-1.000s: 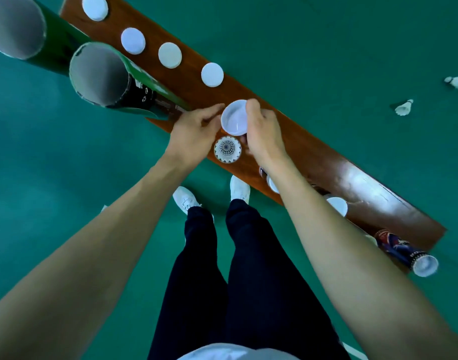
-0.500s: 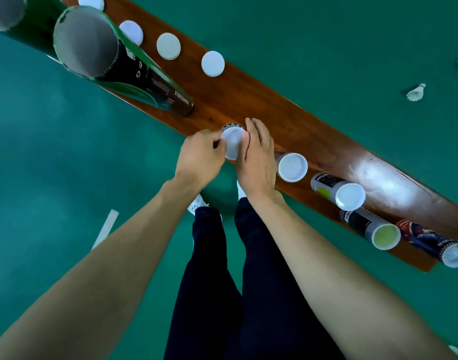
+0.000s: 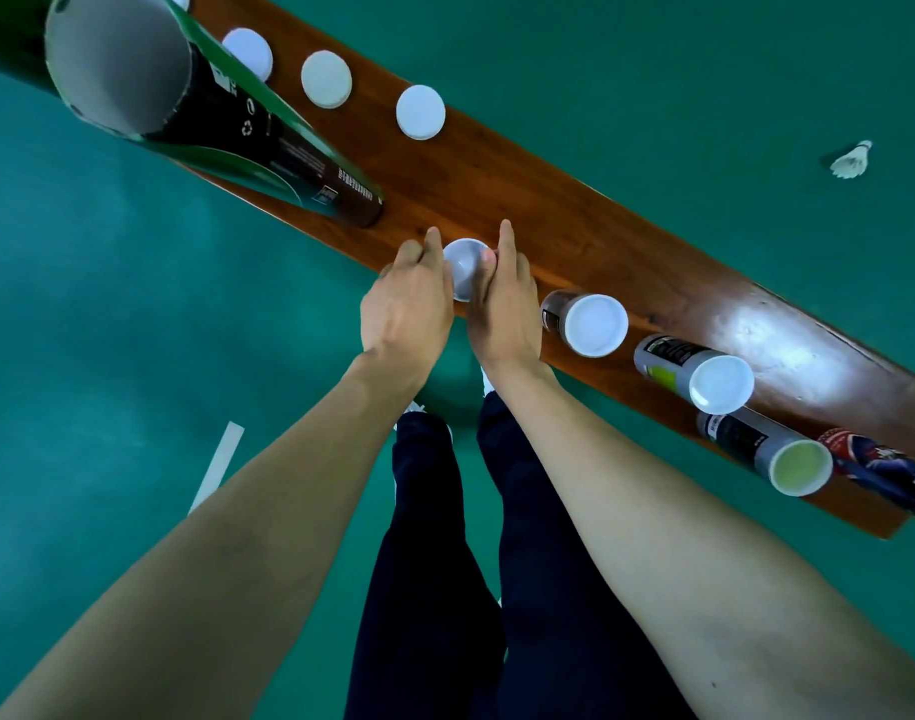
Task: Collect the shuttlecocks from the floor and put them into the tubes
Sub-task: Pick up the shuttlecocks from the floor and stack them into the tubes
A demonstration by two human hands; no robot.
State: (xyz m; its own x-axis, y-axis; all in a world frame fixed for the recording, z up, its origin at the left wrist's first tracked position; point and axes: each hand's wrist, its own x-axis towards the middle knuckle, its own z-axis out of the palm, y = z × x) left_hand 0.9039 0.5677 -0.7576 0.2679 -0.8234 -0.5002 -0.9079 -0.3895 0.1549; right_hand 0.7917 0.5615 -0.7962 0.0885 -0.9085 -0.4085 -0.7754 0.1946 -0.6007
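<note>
At near bench edge (image 3: 575,210): left hand (image 3: 406,309) and right hand (image 3: 505,309) pinch white cap (image 3: 463,265) between fingers; open green floor (image 3: 653,70) beyond, lone shuttlecock (image 3: 853,161) well apart.

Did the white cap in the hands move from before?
Yes. The white cap went down over the shuttlecock tube standing on the wooden bench; the feathers no longer show.

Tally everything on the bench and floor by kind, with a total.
Loose white lids lying on the bench: 3, such as this one
White lid held between left hand and right hand: 1
Capped tubes: 4, the nearest here
Open green tubes: 1 fully seen
Shuttlecocks on the floor: 1
Total: 10
</note>
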